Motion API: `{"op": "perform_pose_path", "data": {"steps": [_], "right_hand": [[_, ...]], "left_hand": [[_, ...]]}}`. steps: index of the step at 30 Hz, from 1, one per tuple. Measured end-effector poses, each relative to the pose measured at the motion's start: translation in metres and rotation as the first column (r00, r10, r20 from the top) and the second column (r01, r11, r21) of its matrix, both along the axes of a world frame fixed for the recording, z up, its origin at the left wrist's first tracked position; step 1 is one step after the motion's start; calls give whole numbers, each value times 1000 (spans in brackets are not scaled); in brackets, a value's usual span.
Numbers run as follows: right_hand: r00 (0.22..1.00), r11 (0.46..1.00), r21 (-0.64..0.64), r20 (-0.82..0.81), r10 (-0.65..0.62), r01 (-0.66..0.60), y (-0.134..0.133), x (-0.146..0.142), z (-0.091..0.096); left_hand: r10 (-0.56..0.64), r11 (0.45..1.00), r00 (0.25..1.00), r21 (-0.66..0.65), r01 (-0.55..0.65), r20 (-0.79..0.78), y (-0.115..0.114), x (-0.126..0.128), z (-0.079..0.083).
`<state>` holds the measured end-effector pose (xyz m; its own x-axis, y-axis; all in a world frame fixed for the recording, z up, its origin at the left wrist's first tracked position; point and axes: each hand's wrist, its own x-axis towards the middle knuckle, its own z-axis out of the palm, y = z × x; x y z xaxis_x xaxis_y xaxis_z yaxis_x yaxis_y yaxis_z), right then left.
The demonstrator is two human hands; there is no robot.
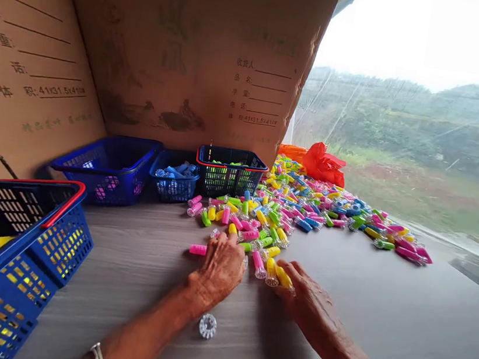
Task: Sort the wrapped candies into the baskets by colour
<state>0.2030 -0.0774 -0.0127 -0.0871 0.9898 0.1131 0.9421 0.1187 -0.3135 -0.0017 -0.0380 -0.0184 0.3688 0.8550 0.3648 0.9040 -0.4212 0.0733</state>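
My left hand (224, 263) reaches into the near edge of a pile of small coloured plastic tubes (261, 217) with clear flared ends. Its fingers curl downward, and whatever they pinch is hidden. A pink tube (198, 249) lies just left of it. Farther right, my right hand (310, 298) closes around a yellow tube (284, 277), which shows between thumb and fingers. Another yellow tube (271, 271) and a pink one (259, 264) stand close beside that. One clear ridged ring-shaped piece (208, 326) rests on the table between my forearms.
A blue basket with red handles (60, 250) holds yellow pieces at the left. Three more baskets line the back: a blue one (103, 170), one (171, 189) with blue tubes, one (229, 187) with green. Cardboard (202, 63) rises behind; an orange-red bag (323, 164) lies beyond the pile.
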Motion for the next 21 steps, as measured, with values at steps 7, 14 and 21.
{"op": "perform_pose_path", "data": {"steps": [7,14,21], "right_hand": [[984,997,73,-178,-19,32,24,49,-63],[864,1000,7,-504,-11,17,34,17,2],[391,782,29,-854,344,-623,18,-187,116]], "left_hand": [[-137,984,988,126,127,71,-4,3,-5],[380,872,283,-443,209,881,-13,-46,52],[498,843,99,-507,180,862,-62,-63,39]]}}
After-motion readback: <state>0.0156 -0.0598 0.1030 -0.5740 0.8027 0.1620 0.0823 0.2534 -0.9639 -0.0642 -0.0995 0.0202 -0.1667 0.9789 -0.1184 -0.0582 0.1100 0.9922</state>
